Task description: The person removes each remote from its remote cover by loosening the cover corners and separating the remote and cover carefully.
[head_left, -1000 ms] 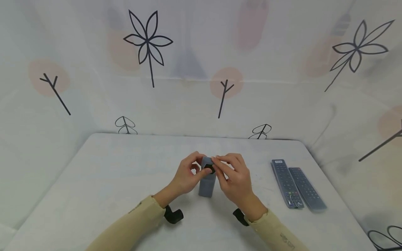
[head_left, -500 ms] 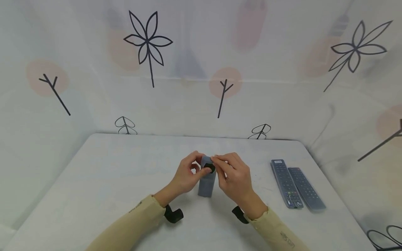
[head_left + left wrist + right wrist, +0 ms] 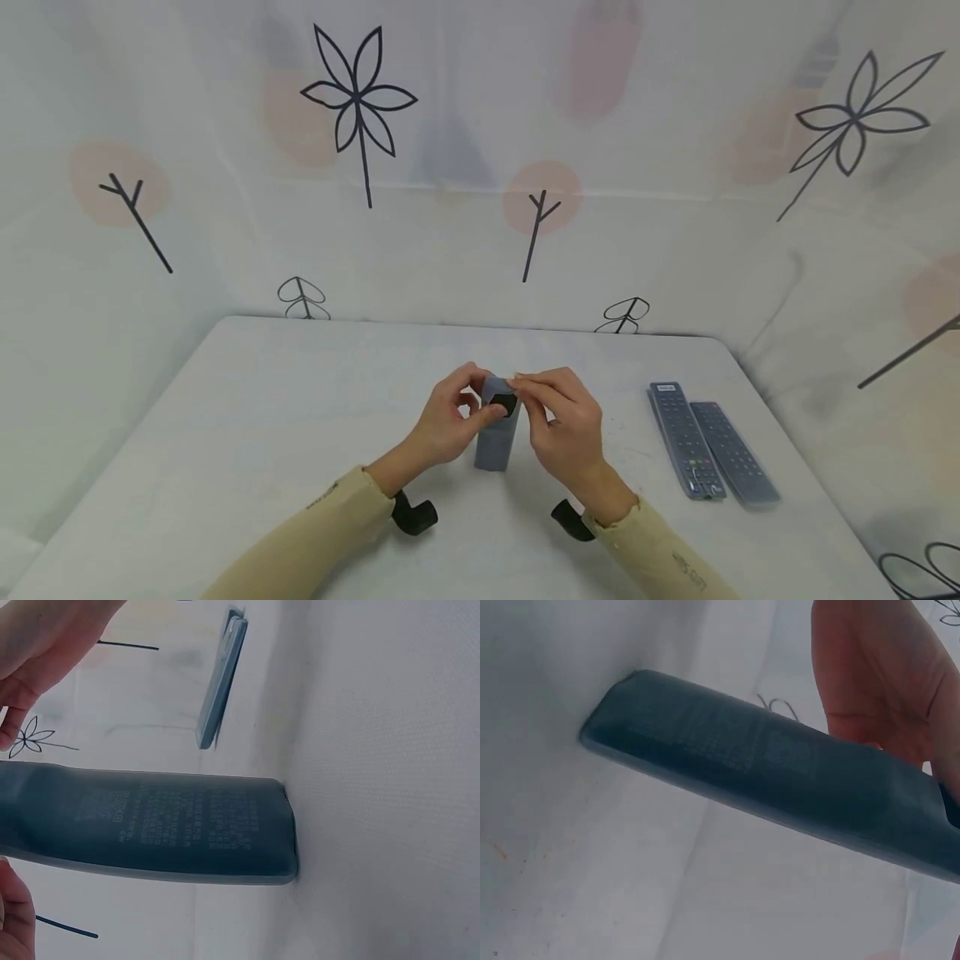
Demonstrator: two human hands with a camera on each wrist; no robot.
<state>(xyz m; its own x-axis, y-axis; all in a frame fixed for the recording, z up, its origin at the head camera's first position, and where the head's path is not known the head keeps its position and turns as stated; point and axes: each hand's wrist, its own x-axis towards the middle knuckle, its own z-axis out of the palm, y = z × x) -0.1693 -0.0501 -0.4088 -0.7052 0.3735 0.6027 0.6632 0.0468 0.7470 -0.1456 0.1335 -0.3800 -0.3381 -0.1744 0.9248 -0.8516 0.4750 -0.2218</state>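
Observation:
A grey-sleeved remote (image 3: pixel 495 442) stands on end on the white table (image 3: pixel 247 417), its black top (image 3: pixel 503 404) showing out of the sleeve. My left hand (image 3: pixel 453 412) grips the upper part from the left, thumb in front and fingers curled over the top. From the right, my right hand (image 3: pixel 551 408) pinches the top edge of the sleeve. In the left wrist view the remote (image 3: pixel 165 825) shows printed text, its lower end on the table. In the right wrist view the remote (image 3: pixel 765 761) has a hand (image 3: pixel 885 682) behind it.
Two more remotes lie side by side at the table's right: one (image 3: pixel 682 437) with bare buttons, the other (image 3: pixel 733 454) greyer. They also appear as a thin stack (image 3: pixel 221 682) in the left wrist view. Printed white cloth hangs behind and beside the table.
Hardly anything has moved. My right hand's fingers have shifted slightly at the remote's top; the remote stays on end in the same spot.

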